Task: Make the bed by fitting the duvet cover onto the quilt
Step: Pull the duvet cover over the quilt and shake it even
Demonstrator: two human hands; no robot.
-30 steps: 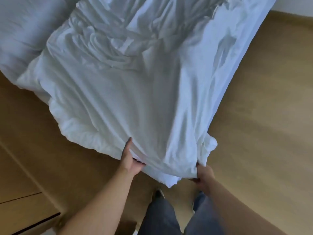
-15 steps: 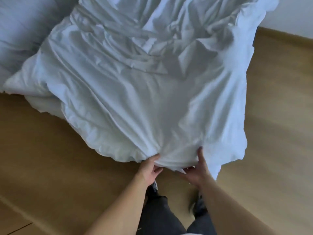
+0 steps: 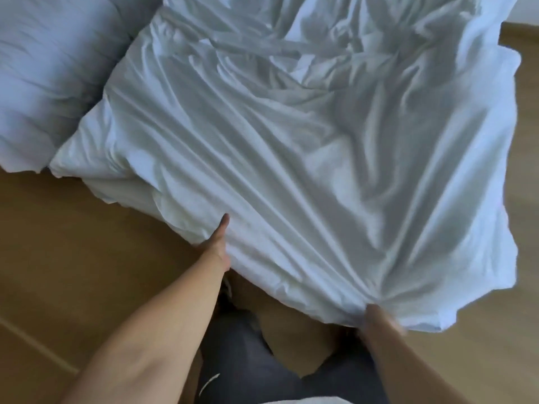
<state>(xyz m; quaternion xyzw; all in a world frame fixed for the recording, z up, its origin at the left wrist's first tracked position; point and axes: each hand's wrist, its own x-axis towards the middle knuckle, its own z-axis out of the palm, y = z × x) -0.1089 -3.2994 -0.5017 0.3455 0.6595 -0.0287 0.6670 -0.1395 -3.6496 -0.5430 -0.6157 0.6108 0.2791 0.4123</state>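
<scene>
No text, label, brand, number or sign can be read anywhere in the head view.

Duvet cover (image 3: 291, 158): matt white creased cloth (floor (image 3: 73, 243) smooth wood).

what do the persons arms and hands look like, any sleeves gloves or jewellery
Both arms are bare from the picture's bottom edge to the fingers: no sleeves, no gloves, and no watch, ring or bracelet shows. The left hand is sharp enough to see its thumb plainly. The right hand is motion-blurred, so small details there cannot be told. Below the arms are dark grey trousers.
</scene>
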